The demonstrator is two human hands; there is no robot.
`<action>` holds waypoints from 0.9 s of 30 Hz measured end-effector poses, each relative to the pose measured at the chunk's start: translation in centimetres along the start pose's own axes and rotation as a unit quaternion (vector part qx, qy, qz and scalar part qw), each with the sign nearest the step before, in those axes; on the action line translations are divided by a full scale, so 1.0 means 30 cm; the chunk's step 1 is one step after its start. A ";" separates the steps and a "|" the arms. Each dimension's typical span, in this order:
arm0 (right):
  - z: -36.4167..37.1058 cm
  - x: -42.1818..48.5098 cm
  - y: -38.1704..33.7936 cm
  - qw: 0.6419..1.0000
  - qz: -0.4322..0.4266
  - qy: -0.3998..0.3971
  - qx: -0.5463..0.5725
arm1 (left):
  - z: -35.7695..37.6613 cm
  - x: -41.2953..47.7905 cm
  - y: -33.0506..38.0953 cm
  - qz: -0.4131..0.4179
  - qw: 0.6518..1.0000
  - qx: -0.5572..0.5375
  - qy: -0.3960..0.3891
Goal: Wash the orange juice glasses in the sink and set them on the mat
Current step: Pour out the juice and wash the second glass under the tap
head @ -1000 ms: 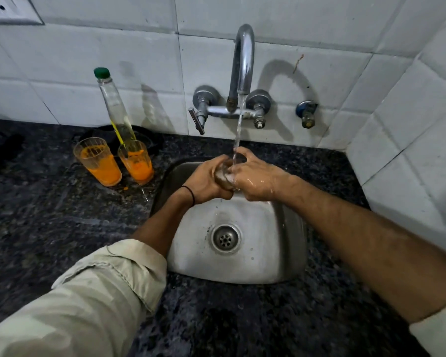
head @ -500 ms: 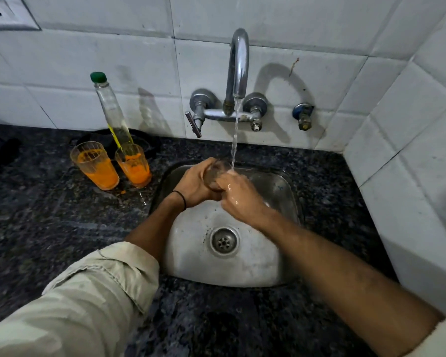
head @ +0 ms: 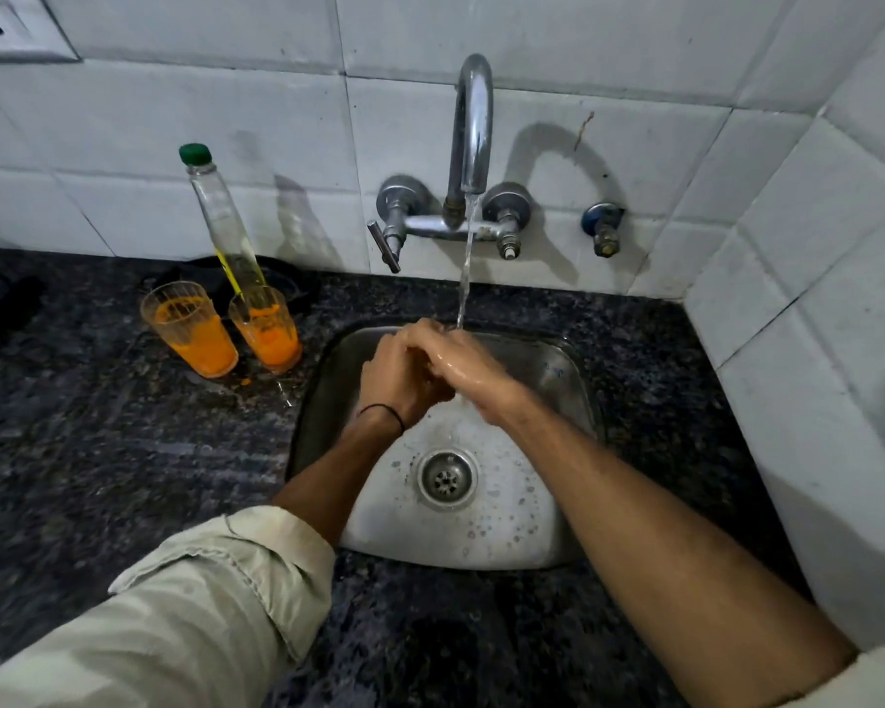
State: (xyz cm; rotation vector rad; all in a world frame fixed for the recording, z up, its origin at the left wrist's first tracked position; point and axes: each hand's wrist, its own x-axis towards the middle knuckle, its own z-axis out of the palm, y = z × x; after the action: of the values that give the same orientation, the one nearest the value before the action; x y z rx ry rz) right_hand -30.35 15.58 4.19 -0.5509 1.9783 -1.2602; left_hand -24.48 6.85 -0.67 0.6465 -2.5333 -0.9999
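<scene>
My left hand (head: 394, 373) and right hand (head: 471, 365) are pressed together over the back of the sink (head: 558, 380), just under the thin stream of water (head: 465, 268) falling from the tap (head: 473, 125). The fingers (head: 404, 342) of both are curled in close, the wet right hand lying over the left. What they close on is hidden between them, so I cannot tell whether they hold anything.

Two orange juice glasses stand on the dark speckled tabletop (head: 98, 452) left of the sink, side by side and nearly touching. The left glass (head: 190, 332) and the right glass (head: 267, 327) are clear, ribbed and tapered toward the base. Each has thick orange juice in its lower part and orange smears up the wall to the rim. A few orange spots (head: 249, 380) lie on the stone by their bases.

A tall clear bottle (head: 223, 222) with a green cap stands just behind the right glass.
</scene>
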 end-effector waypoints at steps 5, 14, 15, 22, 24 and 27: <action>0.027 0.030 -0.010 0.947 -0.038 0.196 -0.253 | 0.024 -0.030 0.018 -0.054 0.976 -0.207 -0.027; -0.128 0.028 -0.051 0.906 -0.176 -0.038 -0.383 | 0.025 -0.077 -0.079 -0.243 0.662 -0.651 -0.280; -0.134 0.030 -0.053 0.906 -0.169 -0.048 -0.384 | 0.040 -0.077 -0.076 -0.252 0.642 -0.672 -0.269; -0.125 0.015 -0.028 0.914 -0.130 -0.076 -0.377 | 0.099 -0.023 -0.040 -0.371 0.577 -0.695 -0.212; -0.110 0.017 -0.025 0.901 -0.100 -0.082 -0.413 | 0.108 -0.012 -0.017 -0.377 0.634 -0.650 -0.181; -0.107 0.025 -0.020 0.945 0.001 -0.098 -0.311 | 0.129 -0.017 -0.007 -0.361 0.672 -0.641 -0.092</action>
State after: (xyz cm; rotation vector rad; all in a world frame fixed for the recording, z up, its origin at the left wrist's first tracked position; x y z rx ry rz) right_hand -33.28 16.74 5.33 -0.9342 2.1837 -0.5243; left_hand -25.78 9.11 -3.58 1.0141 -0.9337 -2.7082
